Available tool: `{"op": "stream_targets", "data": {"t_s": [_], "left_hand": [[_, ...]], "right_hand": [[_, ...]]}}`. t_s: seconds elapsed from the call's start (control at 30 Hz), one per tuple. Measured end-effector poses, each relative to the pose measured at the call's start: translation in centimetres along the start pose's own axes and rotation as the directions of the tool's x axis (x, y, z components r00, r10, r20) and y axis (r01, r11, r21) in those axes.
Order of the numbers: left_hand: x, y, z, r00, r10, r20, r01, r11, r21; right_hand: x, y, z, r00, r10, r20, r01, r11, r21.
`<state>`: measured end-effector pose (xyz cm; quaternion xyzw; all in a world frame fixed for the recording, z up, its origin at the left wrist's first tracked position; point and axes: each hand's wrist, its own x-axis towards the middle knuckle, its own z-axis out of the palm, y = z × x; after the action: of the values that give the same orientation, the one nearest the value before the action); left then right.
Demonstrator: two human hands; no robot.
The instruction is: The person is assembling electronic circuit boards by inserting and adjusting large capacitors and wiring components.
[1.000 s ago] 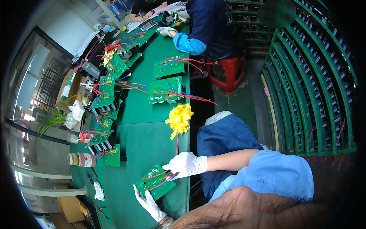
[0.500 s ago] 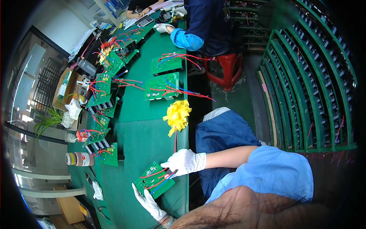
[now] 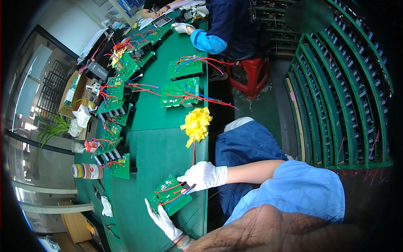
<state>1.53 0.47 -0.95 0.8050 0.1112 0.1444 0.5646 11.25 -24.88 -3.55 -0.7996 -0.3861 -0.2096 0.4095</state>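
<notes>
A: What's just changed?

B: Very little. The view has tipped, so everything on the table sits slightly higher than half a second ago. The left hand [image 3: 166, 222] keeps its place at seven o'clock on the green board [image 3: 171, 195], fingers stretched along its edge; I can't tell how firmly they hold it.

A: And the right hand [image 3: 203, 175]?

B: At two o'clock on the board, also unmoved against it. Its fingers are curled in by the ends of the red wires [image 3: 168, 190] and a blue wire [image 3: 180, 198]; what they pinch is hidden. I'd judge the board is being kept steady rather than shifted.

A: The table [image 3: 145, 151] around it?

B: Green. Taking the board as the clock's centre: a pink bottle [image 3: 92, 171] between nine and ten, pliers [image 3: 97, 194] at nine, a white cloth [image 3: 107, 206] just below nine. A row of wired boards [image 3: 115, 88] curves from ten towards twelve, two more boards [image 3: 180, 92] lie at twelve, and a yellow bunch [image 3: 196, 125] sits between twelve and one.

A: And the room?

B: A plant [image 3: 54, 130] at ten, a co-worker [image 3: 231, 25] in dark blue between twelve and one, a red stool [image 3: 252, 82] at one, and a green rack [image 3: 344, 92] at two.
</notes>
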Motion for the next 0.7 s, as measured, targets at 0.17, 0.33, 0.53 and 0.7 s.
{"op": "stream_targets", "data": {"t_s": [0.17, 0.33, 0.53, 0.7], "left_hand": [[-0.05, -0.02, 0.15, 1.000, -0.021, -0.007, 0.021, 0.999, -0.039], [0.11, -0.70, -0.17, 1.000, -0.002, -0.005, 0.002, 0.997, -0.071], [-0.04, -0.75, 0.01, 1.000, 0.004, -0.024, -0.005, 0.999, -0.054], [-0.03, -0.87, 0.17, 1.000, -0.001, -0.029, -0.001, 0.998, -0.062]], "right_hand": [[0.11, -0.06, -0.12, 1.000, -0.004, -0.003, 0.004, 1.000, -0.007], [0.17, -0.18, -0.26, 1.000, -0.002, 0.008, 0.002, 1.000, -0.026], [0.07, -0.17, -0.22, 1.000, 0.002, -0.004, -0.002, 1.000, -0.016], [0.05, -0.03, -0.22, 1.000, 0.000, 0.008, 0.000, 1.000, -0.023]]}}
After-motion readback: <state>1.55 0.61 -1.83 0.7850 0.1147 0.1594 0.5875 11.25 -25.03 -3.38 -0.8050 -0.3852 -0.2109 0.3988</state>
